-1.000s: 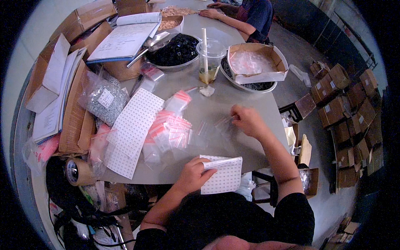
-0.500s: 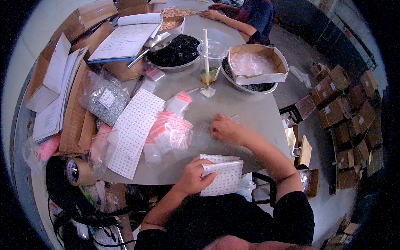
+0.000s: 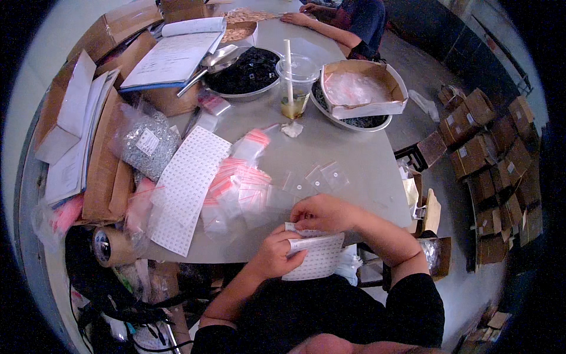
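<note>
Folded over at the table's near edge, a white sheet of small printed labels is gripped by my left hand, thumb in front. My right hand has its fingers curled together at the sheet's upper edge; whatever they pinch is hidden. Just beyond it lie several small clear zip bags, some bearing a little round white label. To their left is a loose pile of red-topped zip bags. A larger label sheet lies flat beside that pile.
Farther back stand a bowl of black parts with a metal scoop, a plastic cup with a straw, and a carton of clear bags. A bag of screws, cartons and tape crowd the left. Another person's arm rests opposite.
My right hand has come back from the clear bags to the label sheet in my left hand. The bags it covered now show, with round labels on them.
</note>
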Demonstrator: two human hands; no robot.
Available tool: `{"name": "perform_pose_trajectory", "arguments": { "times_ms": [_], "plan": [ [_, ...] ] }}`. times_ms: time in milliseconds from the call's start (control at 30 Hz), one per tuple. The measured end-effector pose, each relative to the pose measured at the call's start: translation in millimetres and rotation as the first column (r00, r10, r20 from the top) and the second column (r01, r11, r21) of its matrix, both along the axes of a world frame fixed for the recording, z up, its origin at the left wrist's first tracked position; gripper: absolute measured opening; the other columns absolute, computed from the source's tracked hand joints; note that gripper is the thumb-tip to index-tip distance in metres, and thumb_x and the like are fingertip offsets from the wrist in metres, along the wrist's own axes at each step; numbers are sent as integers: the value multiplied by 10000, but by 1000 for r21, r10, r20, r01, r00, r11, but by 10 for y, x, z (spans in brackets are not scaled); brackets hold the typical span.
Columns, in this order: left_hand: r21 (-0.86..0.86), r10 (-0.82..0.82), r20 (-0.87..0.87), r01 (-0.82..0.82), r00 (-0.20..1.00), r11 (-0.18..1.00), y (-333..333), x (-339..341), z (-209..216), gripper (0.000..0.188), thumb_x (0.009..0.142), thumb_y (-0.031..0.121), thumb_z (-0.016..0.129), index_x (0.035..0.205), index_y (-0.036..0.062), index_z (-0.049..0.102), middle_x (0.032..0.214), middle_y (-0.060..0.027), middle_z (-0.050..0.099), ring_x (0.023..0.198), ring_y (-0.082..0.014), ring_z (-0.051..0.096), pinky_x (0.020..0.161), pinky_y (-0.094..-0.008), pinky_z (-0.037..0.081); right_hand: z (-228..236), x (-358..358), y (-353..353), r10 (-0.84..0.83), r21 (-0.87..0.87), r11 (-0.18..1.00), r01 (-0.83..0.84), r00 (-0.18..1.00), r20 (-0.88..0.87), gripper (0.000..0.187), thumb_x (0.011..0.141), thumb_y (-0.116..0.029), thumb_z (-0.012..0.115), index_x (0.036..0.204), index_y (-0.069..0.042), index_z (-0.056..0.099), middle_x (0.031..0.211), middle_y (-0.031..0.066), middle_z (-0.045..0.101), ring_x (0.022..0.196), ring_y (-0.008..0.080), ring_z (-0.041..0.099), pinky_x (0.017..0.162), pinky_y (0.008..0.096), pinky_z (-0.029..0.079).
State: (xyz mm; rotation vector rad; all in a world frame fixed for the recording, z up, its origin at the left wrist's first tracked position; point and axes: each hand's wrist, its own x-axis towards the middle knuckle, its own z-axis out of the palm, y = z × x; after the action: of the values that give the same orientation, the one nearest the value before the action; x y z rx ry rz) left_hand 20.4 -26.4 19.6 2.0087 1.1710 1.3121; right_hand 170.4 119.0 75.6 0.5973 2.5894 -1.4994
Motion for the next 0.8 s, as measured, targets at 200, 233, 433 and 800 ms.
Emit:
{"name": "perform_pose_trajectory", "arguments": {
  "times_ms": [200, 233, 433, 800],
  "plan": [
    [-2, -3, -44, 3, 999, 1000, 1, 3, 6, 146, 719, 74, 730, 825, 3, 660, 869, -142, 650, 774, -339, 605, 736, -412, 500, 68, -5, -89, -34, 128, 991, 40, 998, -50, 172, 789, -124, 673, 923, -29, 624, 835, 142, 638, 762, 280, 626, 694, 369, 494],
    [-12, 2, -43, -2, 999, 1000, -2, 6, 20, 147, 720, 75, 728, 825, 0, 659, 872, -144, 651, 779, -340, 606, 739, -413, 501, 63, -1, -100, -38, 148, 988, 47, 997, -68, 161, 793, -134, 658, 913, -31, 625, 840, 152, 640, 772, 304, 627, 699, 390, 495],
    [-73, 47, -57, -51, 997, 996, -16, 17, -50, 188, 719, 142, 741, 879, 53, 699, 881, -126, 670, 828, -337, 630, 783, -419, 516, 34, 41, -194, -67, 243, 964, 104, 985, -156, 128, 787, -93, 649, 894, -34, 610, 827, 131, 615, 769, 318, 610, 684, 384, 485],
    [-57, 44, -18, -45, 999, 997, 8, 10, 6, 165, 718, 73, 737, 839, -18, 671, 892, -157, 662, 794, -340, 632, 723, -401, 524, -217, 533, 763, -506, -31, 861, 508, 848, -159, 160, 809, -7, 654, 951, -7, 580, 809, 24, 596, 760, 108, 553, 702, 275, 470]
  ]
}}
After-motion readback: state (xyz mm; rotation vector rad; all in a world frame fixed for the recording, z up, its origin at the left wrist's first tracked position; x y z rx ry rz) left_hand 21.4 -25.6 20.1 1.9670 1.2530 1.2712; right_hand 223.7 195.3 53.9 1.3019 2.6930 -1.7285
